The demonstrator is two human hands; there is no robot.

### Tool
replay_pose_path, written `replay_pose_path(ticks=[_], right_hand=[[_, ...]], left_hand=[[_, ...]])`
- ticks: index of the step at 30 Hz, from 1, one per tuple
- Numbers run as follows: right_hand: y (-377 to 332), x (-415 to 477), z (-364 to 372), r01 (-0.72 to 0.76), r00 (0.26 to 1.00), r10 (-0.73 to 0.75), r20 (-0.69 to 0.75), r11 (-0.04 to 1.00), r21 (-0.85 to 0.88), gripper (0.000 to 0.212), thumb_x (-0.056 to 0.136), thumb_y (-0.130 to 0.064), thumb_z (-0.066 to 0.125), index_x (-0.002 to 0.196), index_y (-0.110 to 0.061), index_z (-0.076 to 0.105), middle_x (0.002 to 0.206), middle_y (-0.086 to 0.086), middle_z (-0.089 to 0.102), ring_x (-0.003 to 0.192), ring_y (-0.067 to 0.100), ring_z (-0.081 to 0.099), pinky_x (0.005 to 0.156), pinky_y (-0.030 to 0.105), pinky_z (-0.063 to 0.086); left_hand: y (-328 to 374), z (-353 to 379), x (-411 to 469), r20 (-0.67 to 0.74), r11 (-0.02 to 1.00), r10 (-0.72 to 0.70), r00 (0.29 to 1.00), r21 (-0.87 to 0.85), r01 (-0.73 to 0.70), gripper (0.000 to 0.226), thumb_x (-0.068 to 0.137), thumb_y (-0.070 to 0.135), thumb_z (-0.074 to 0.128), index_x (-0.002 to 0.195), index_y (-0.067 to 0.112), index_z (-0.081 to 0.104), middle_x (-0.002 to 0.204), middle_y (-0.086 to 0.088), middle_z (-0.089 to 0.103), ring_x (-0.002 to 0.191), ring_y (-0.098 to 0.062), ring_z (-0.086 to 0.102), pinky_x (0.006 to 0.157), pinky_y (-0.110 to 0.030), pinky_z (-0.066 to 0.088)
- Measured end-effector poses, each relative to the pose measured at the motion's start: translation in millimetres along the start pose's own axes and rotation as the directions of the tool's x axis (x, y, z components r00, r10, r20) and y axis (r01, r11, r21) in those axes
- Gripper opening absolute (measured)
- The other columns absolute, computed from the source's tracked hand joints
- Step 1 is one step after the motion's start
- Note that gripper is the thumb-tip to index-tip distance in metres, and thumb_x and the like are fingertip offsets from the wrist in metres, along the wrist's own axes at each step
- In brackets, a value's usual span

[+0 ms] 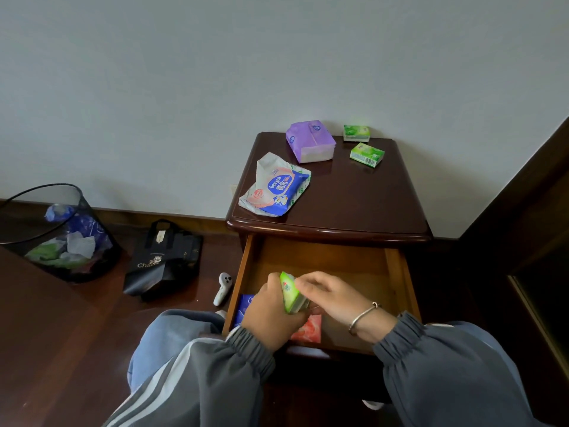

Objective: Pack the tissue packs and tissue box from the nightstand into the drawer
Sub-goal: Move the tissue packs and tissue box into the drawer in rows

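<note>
Dark wood flooring and a pale wall surround a nightstand [354, 208] whose drawer [397, 272] is pulled open at the lower centre of the frame. A green tissue pack [291, 292] is held on edge over the drawer by 2 hands. The left hand [271, 312] is curled round its left face. The right hand [332, 298] is closed against its right face and top edge, fingertips pinching it. How far the thumbs wrap cannot be told. Beneath the hands, a blue pack [246, 306] and a pink pack [308, 329] already lie in the drawer's near part, partly hidden. The held pack would best be turned flat and set beside these on the bare wood. It should be released only once it is seated, so that the deeper back space is kept for bulkier items. On the nightstand top, at upper centre, a wipes pack [275, 188], a purple pack [309, 141], the far green pack [356, 133] and the near green pack [367, 154] remain to be packed. A mesh waste bin [58, 232] and a black bag [163, 260] stand on the floor at left.
</note>
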State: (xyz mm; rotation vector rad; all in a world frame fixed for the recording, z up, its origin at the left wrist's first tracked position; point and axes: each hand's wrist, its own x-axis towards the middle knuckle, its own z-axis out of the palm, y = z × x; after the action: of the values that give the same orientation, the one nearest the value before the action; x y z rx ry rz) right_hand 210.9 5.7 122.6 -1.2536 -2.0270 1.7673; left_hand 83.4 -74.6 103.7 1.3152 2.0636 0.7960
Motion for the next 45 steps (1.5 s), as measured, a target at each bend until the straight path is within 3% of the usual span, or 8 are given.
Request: replay_pose_path(ticks=[7, 14, 17, 24, 31, 39, 42, 45], right_hand=[[12.0, 4.2, -30.6, -0.006, 0.982, 0.018, -0.188, 0.998, 0.063, 0.024, 0.078, -0.025, 0.073, 0.101, -0.020, 0.066, 0.101, 0.003, 0.068, 0.085, 0.008, 0.063, 0.069, 0.020, 0.051], [45.6, 10.7, -91.0, -0.265, 0.963, 0.258, -0.076, 0.960, -0.088, 0.016, 0.078, -0.022, 0.071, 0.094, -0.025, 0.070, 0.103, 0.003, 0.070, 0.099, 0.017, 0.065, 0.083, 0.029, 0.048], [61.2, 16.6, -63.5, -0.325, 0.938, 0.344, 0.031, 0.910, -0.256, 0.030, 0.084, -0.022, 0.066, 0.113, -0.020, 0.065, 0.106, 0.001, 0.066, 0.079, -0.001, 0.061, 0.063, 0.009, 0.042], [61.7, 18.3, -28.1, -0.227, 0.973, 0.200, -0.113, 0.779, -0.584, 0.046, 0.090, -0.033, 0.057, 0.131, -0.014, 0.052, 0.135, 0.003, 0.052, 0.120, 0.017, 0.051, 0.092, 0.021, 0.038], [68.7, 7.8, -30.1, -0.312, 0.949, 0.311, -0.039, 0.921, -0.232, 0.064, 0.078, -0.005, 0.070, 0.136, -0.018, 0.045, 0.114, 0.001, 0.059, 0.098, 0.013, 0.058, 0.080, 0.021, 0.050], [65.6, 0.2, -30.6, -0.190, 0.968, 0.248, 0.031, 0.809, -0.556, 0.084, 0.086, -0.028, 0.064, 0.150, -0.019, 0.011, 0.135, 0.004, 0.051, 0.107, 0.015, 0.056, 0.085, 0.023, 0.046], [57.1, -3.3, -44.9, -0.125, 0.992, 0.105, -0.068, 0.805, -0.580, 0.073, 0.085, -0.035, 0.065, 0.146, -0.019, 0.028, 0.143, 0.003, 0.045, 0.122, 0.015, 0.050, 0.098, 0.023, 0.042], [43.3, -1.9, -76.5, -0.046, 0.960, -0.089, -0.266, 0.886, -0.462, 0.039, 0.084, -0.032, 0.066, 0.121, -0.022, 0.058, 0.116, 0.000, 0.066, 0.090, 0.005, 0.060, 0.074, 0.007, 0.043]], left_hand=[[6.5, 11.4, -0.8, 0.112, 0.997, 0.063, 0.992, 0.028, -0.067, 0.097, 0.067, 0.049, 0.080, 0.143, 0.016, 0.029, 0.135, 0.003, 0.047, 0.126, -0.015, 0.047, 0.103, -0.040, 0.041], [-51.9, -29.1, 16.6, -0.359, 0.934, -0.273, 0.892, 0.125, 0.336, 0.068, 0.091, 0.039, 0.059, 0.145, 0.007, 0.032, 0.150, -0.014, 0.034, 0.135, -0.031, 0.036, 0.107, -0.043, 0.034], [-63.0, -20.5, 21.1, -0.177, 0.906, -0.376, 0.910, 0.139, 0.401, 0.058, 0.096, 0.037, 0.051, 0.141, 0.005, 0.033, 0.143, -0.016, 0.041, 0.128, -0.031, 0.046, 0.103, -0.041, 0.040], [-68.5, -14.5, 25.5, -0.116, 0.914, -0.345, 0.931, 0.182, 0.362, 0.044, 0.096, 0.040, 0.048, 0.128, 0.011, 0.040, 0.126, -0.010, 0.056, 0.111, -0.024, 0.059, 0.089, -0.036, 0.051], [-70.4, -13.9, 26.9, -0.128, 0.912, -0.348, 0.929, 0.182, 0.367, 0.039, 0.095, 0.039, 0.051, 0.122, 0.013, 0.043, 0.120, -0.007, 0.057, 0.106, -0.023, 0.059, 0.088, -0.038, 0.051], [-67.8, -16.5, 25.1, -0.121, 0.916, -0.343, 0.931, 0.175, 0.360, 0.045, 0.094, 0.038, 0.052, 0.129, 0.013, 0.040, 0.120, -0.007, 0.058, 0.091, -0.018, 0.058, 0.078, -0.031, 0.044], [-68.5, -19.2, 26.0, -0.099, 0.921, -0.345, 0.933, 0.155, 0.357, 0.036, 0.093, 0.034, 0.054, 0.122, 0.014, 0.045, 0.116, -0.008, 0.060, 0.090, -0.019, 0.058, 0.080, -0.031, 0.045], [-67.6, -25.4, 30.1, -0.073, 0.912, -0.366, 0.928, 0.169, 0.373, 0.038, 0.093, 0.031, 0.056, 0.125, 0.012, 0.047, 0.119, -0.011, 0.062, 0.103, -0.025, 0.061, 0.086, -0.032, 0.045]])
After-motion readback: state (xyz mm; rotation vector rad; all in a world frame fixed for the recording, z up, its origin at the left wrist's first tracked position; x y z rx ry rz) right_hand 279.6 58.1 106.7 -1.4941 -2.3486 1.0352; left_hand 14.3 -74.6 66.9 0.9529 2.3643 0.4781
